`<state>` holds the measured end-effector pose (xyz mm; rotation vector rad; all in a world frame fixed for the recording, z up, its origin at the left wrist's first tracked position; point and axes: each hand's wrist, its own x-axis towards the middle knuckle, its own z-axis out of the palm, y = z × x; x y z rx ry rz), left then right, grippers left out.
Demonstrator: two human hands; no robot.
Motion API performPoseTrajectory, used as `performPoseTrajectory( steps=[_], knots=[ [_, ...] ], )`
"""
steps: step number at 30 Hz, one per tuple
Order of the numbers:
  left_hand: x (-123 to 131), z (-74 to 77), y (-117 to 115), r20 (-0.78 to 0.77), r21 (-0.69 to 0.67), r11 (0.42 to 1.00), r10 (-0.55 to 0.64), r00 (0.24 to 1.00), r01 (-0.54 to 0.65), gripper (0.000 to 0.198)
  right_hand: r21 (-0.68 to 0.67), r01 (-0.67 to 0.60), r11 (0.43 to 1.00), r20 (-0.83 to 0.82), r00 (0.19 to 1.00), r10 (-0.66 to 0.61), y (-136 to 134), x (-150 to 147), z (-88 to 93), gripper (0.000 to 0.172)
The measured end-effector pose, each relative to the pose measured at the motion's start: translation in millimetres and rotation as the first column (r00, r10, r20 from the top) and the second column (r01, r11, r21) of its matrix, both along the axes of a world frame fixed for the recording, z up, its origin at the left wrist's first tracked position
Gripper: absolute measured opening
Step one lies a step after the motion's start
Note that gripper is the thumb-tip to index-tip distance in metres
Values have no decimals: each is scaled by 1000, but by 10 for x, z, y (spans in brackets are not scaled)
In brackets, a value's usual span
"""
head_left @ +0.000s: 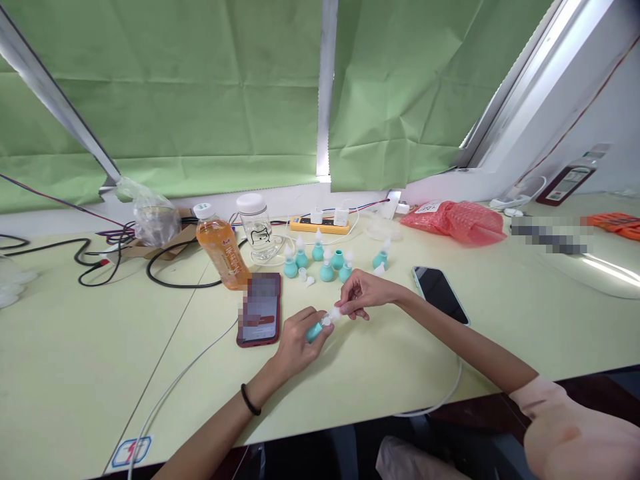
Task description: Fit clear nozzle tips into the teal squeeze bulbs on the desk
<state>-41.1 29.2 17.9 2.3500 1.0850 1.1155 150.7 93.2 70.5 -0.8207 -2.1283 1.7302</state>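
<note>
My left hand is wrapped round a small teal squeeze bulb, lying on its side with its translucent neck to the right. Thumb and fingertips of my right hand pinch a whitish translucent tip at the neck end of that bulb. Whether the tip is fixed on the neck or only touching it, I cannot tell. Beyond my hands several more teal bulbs stand upright, most with clear tips, such as one bulb; another bulb has no tip. A loose white cap and a small white piece lie among them.
A red-cased phone lies left of my hands, a second phone to the right. Behind stand an orange drink bottle and a clear jar. A yellow power strip and red bubble wrap lie near the wall.
</note>
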Motion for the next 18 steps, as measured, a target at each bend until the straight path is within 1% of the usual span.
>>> performPoseTrajectory(
  steps=[7, 10, 13, 15, 18],
  knots=[
    [12, -61, -11, -3, 68, 997, -27, 1000, 27, 18, -40, -63, 997, 15, 998, 63, 19, -4, 28, 22],
    [24, -44, -27, 93, 63, 998, 2, 996, -8, 15, -27, -19, 999, -57, 998, 18, -45, -60, 62, 23],
    [27, 2, -46, 193, 2, 998, 68, 979, -69, 11, -10, 58, 998, -184, 981, -58, -112, -141, 71, 23],
    [28, 19, -59, 219, -44, 995, 97, 971, -90, 10, -20, 98, 995, -246, 964, -100, -133, -177, 50, 24],
    [38, -4, -70, 220, -70, 994, 99, 971, -85, 11, -84, 95, 992, -246, 963, -113, -124, -175, -12, 25]
  ],
)
